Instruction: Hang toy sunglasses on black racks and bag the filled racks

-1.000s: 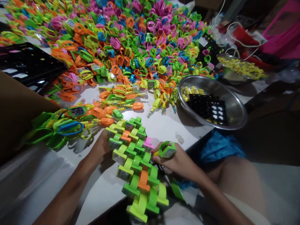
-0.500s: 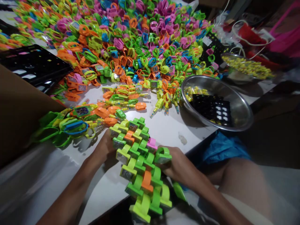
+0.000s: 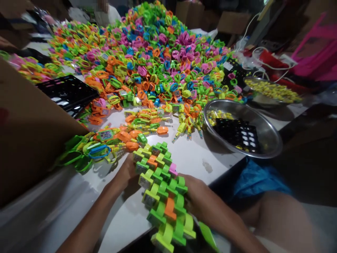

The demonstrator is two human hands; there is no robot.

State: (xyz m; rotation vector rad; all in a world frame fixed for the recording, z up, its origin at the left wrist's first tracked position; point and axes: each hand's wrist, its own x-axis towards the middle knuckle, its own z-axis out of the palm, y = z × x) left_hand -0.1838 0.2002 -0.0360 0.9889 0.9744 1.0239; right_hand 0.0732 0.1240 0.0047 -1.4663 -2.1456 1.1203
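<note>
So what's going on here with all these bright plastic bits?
A person at a white table holds an interlocked stack of green, yellow and orange pieces, which look like toy watches, between both hands. The left hand grips its upper left side and the right hand its right side. The stack hangs over the near table edge. Behind it lies a huge pile of loose watches in many colours. To the right, a steel bowl holds a black tray.

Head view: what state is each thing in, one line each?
watch stack, interlocked, held between both hands, lower end past the table edge.
left hand, gripping the stack's left side.
right hand, gripping its right side.
near steel bowl, upright, holding a black grid.
far bowl, upright, filled.
loose watches, heaped.
</note>
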